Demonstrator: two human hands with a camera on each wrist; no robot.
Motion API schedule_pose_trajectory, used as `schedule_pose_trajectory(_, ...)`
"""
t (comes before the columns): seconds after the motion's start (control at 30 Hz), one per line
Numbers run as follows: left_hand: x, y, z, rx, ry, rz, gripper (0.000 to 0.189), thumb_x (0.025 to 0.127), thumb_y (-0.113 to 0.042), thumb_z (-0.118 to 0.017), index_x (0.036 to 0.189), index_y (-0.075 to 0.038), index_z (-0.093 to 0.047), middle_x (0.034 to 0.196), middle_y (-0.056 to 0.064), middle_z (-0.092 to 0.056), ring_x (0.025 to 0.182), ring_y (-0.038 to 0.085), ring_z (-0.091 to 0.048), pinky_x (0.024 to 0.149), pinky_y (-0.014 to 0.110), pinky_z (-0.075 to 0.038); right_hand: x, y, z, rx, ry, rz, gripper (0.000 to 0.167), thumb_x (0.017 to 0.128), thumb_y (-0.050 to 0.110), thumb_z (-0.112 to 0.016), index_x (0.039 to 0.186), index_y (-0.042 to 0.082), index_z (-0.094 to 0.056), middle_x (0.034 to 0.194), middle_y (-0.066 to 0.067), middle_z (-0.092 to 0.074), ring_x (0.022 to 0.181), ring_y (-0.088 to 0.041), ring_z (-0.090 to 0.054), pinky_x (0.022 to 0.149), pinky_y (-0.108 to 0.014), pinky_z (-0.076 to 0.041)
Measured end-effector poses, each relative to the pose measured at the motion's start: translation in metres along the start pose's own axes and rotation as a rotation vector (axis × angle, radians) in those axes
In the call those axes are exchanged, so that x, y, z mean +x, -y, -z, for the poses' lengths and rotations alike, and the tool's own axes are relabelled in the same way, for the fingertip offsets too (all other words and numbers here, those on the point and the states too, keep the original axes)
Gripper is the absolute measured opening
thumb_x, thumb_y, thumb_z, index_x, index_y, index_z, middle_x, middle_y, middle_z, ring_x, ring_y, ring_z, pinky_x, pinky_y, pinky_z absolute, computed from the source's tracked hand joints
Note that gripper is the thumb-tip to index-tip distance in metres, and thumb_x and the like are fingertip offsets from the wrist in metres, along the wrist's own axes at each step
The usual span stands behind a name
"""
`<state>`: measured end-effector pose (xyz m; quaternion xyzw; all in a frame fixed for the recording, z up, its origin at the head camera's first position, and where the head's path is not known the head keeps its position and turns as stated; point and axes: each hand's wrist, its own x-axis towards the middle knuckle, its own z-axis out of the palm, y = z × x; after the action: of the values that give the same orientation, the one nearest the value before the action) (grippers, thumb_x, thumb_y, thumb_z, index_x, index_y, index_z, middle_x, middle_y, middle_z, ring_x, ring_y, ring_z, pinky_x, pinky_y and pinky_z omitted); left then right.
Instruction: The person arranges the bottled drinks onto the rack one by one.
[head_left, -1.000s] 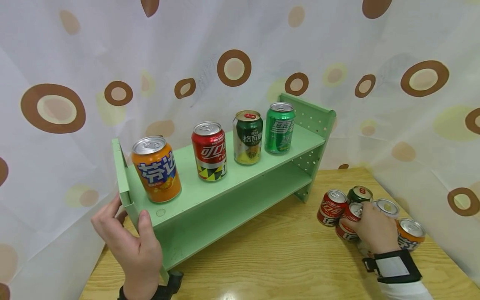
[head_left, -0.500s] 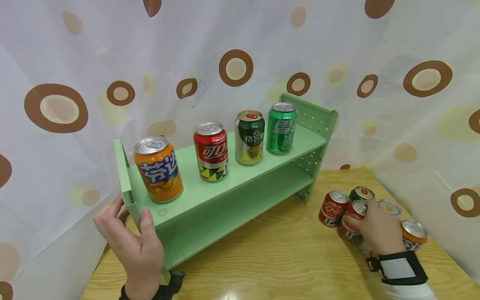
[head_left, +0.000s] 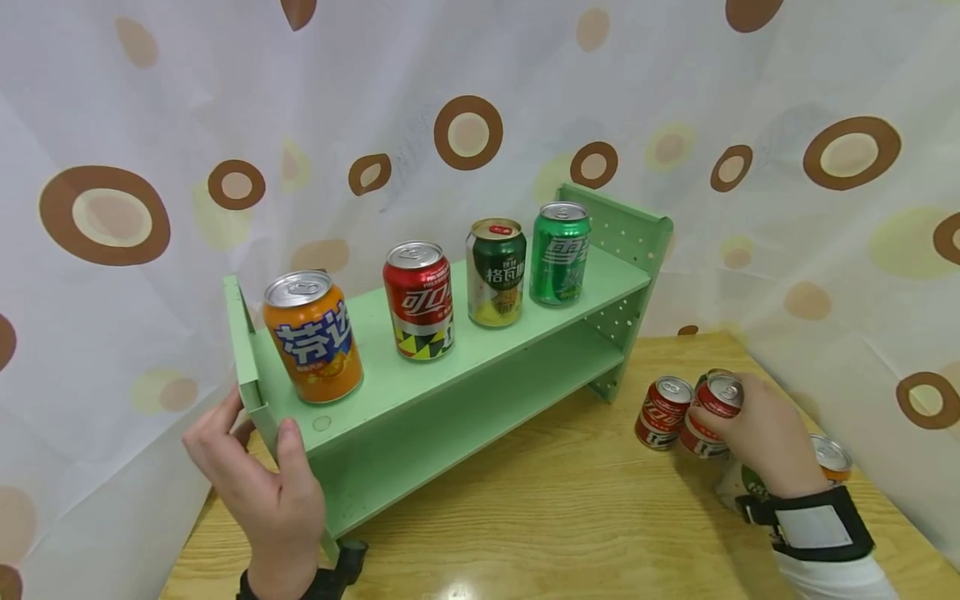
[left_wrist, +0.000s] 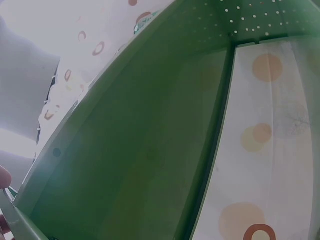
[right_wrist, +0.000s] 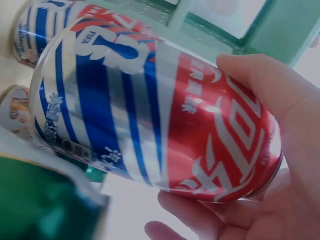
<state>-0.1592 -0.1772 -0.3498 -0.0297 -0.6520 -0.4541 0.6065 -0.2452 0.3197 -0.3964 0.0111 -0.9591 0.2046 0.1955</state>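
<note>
In the head view my left hand point(head_left: 258, 492) grips the left end panel of a two-tier green shelf point(head_left: 465, 421), thumb in front, fingers partly hidden behind. My right hand point(head_left: 776, 442) holds a red cola can point(head_left: 703, 435) by its upper part, at the right of the table. The right wrist view shows the same cola can point(right_wrist: 135, 110) between thumb and fingers, with its striped lower half showing. A second red cola can point(head_left: 662, 417) stands just left of it. My hand partly hides an orange soda can point(head_left: 832, 458) and a pale can point(head_left: 733, 486).
On the upper tier stand an orange soda can point(head_left: 318, 350), a red cola can point(head_left: 420, 304), a dark green and gold can point(head_left: 497, 275) and a green can point(head_left: 561, 254). A patterned sheet point(head_left: 315, 100) hangs behind the wooden table point(head_left: 540, 517).
My right hand has shifted a little right and lifted the cola can slightly, so it now covers most of the dark green can behind. My left hand keeps its grip on the shelf.
</note>
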Motion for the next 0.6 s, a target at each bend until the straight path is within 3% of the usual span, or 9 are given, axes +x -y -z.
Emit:
schedule_pose_trajectory(0.17,0.000,0.000,0.000,-0.005,-0.004,-0.002,0.052,0.085,-0.002,-0.052,0.135,0.012,-0.050,0.129,-0.009,-0.043,0.119,0.012,-0.042,0.094,0.021,-0.043,0.004,0.007,0.010,-0.003,-0.036,0.000,0.062,0.082,0.036,-0.083,0.116,-0.010,-0.058,0.103,-0.035,-0.065,0.087,-0.049,-0.066,0.069,-0.060,-0.055)
schedule_pose_trajectory(0.4,0.000,0.000,0.000,0.001,0.004,-0.003,0.052,0.085,-0.003,-0.052,0.135,0.012,-0.049,0.128,-0.011,-0.042,0.119,0.012,-0.041,0.093,0.021,-0.043,0.014,0.018,0.024,0.006,-0.039,-0.014,0.073,0.084,0.036,-0.081,0.128,-0.015,-0.053,0.109,-0.039,-0.061,0.092,-0.052,-0.062,0.071,-0.061,-0.052)
schedule_pose_trajectory(0.6,-0.001,0.001,0.000,0.008,0.004,-0.004,0.052,0.086,-0.004,-0.052,0.135,0.012,-0.050,0.128,-0.011,-0.042,0.119,0.011,-0.041,0.094,0.021,-0.042,0.026,0.030,0.038,0.048,-0.042,-0.001,0.068,0.086,0.036,-0.079,0.130,-0.010,-0.055,0.111,-0.033,-0.062,0.097,-0.048,-0.062,0.075,-0.058,-0.052)
